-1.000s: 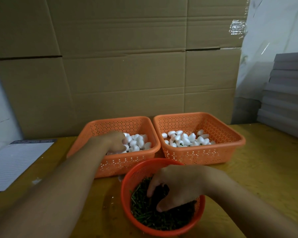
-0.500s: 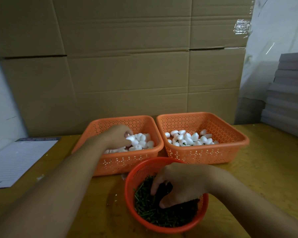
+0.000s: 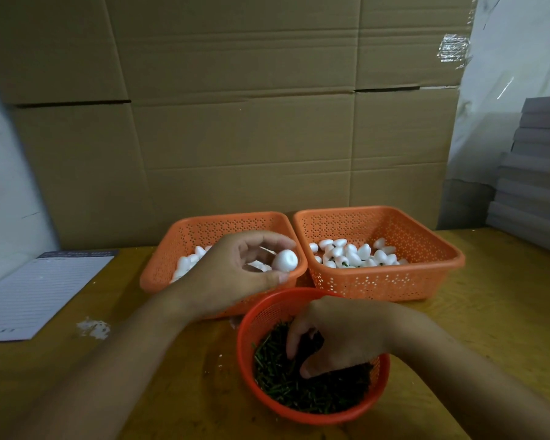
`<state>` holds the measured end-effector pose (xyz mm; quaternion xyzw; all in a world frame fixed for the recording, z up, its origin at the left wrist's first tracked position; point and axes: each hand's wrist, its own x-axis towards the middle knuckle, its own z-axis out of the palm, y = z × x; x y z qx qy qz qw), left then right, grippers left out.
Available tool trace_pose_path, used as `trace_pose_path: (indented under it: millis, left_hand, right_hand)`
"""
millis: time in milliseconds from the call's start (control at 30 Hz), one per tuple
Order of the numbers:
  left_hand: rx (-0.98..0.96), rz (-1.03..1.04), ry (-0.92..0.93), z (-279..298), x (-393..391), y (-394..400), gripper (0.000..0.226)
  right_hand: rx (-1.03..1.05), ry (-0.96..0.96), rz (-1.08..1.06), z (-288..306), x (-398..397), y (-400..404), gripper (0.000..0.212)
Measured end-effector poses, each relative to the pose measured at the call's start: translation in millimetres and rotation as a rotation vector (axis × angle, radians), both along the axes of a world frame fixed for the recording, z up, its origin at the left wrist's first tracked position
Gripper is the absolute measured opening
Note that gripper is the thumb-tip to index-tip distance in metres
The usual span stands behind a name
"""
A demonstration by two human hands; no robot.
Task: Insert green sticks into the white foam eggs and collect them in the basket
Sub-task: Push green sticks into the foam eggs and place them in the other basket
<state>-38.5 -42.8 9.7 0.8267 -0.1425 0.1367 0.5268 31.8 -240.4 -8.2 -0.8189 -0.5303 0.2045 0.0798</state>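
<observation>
The left hand pinches one white foam egg between thumb and fingertips, holding it above the near right corner of the left orange basket. The egg is plain white and matte, and its rounded end faces the camera, so its long axis runs roughly away from the viewer and toward the cardboard wall; no stick shows in it.

Taking the round red basket as the landmark: it sits nearest the viewer on the yellow wooden table and holds a heap of short dark green sticks lying in all directions, with no common long axis. The right hand reaches down into it, fingers curled among the sticks; whether it actually grips one I cannot tell, since the fingertips are buried in the dark pile.

Just behind the red basket and to its left stands the left orange basket, with loose white eggs inside. Behind and to its right stands the right orange basket, touching or nearly touching the left one, and its eggs show bits of green between them. Well to the left of the red basket lies a lined paper pad, and between them a small patch of white crumbs.
</observation>
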Motion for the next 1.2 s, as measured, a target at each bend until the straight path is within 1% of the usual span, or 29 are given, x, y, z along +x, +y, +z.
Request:
trace_pose_path:
  millis: [167,333,433,500,667,800,900,1100,1200]
  left_hand:
    - [-0.09,-0.036,-0.016,-8.7,-7.5,-4.4,0.031]
    - [-0.079,-0.031,0.006,-12.7,-8.7,-1.8,0.033]
    - [-0.101,-0.026,0.015,-11.5,-8.3,0.3,0.032]
    - [-0.11,-0.015,0.019,-11.0,-8.7,0.6,0.033]
    - [-0.115,0.028,0.051,-13.3,-7.7,-0.4,0.036]
    - [-0.131,0.05,0.072,-13.6,-6.6,0.8,0.04]
    - [-0.121,0.056,0.084,-14.4,-6.1,2.3,0.04]
    - [-0.255,0.112,0.084,-17.7,-1.4,7.9,0.04]
    - [-0.275,0.107,0.075,-18.8,-0.2,11.7,0.036]
  right_hand:
    - [0.044,-0.008,-0.005,-2.5,0.3,1.0,0.022]
    - [0.082,-0.015,-0.024,-6.4,3.1,3.1,0.019]
    - [0.117,-0.022,-0.027,-9.2,5.6,2.4,0.01]
    - [0.135,-0.024,-0.021,-9.9,6.3,2.7,0.008]
    - [0.315,0.008,-0.085,-5.8,10.2,2.8,0.01]
    - [0.424,0.141,-0.226,1.8,15.8,-3.6,0.024]
    - [0.535,0.183,-0.291,7.4,18.5,-8.7,0.029]
    - [0.76,0.311,-0.308,13.2,14.5,-7.9,0.014]
    - [0.866,0.301,-0.334,15.2,13.4,-7.4,0.008]
